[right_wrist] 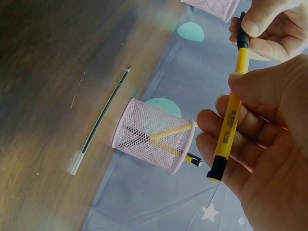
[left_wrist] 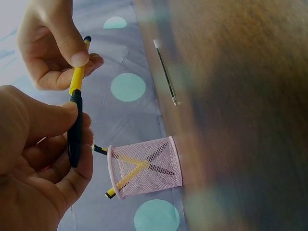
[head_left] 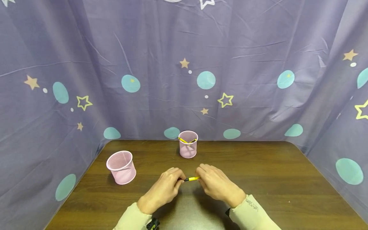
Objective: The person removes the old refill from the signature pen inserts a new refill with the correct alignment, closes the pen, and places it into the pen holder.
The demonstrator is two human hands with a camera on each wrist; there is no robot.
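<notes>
Above the table a yellow pen with a black section (head_left: 193,179) runs between both hands. My left hand (head_left: 165,188) pinches the tapered black section (left_wrist: 74,130) between thumb and fingers. My right hand (head_left: 217,185) grips the yellow barrel (right_wrist: 231,115), thumb on top, its black-and-yellow end sticking out past the fingers. In both wrist views the black and yellow parts meet end to end. A slim, clear pen refill (right_wrist: 101,120) with a dark ink core lies on the table beyond the hands; I cannot make it out in the head view.
At the back of the table (head_left: 258,166) stands a pink mesh pen holder (head_left: 188,150) with two yellow-and-black pens leaning in it. Another pink mesh holder (head_left: 123,172) is at the left. A purple curtain (head_left: 161,102) with stars and dots hangs around the table.
</notes>
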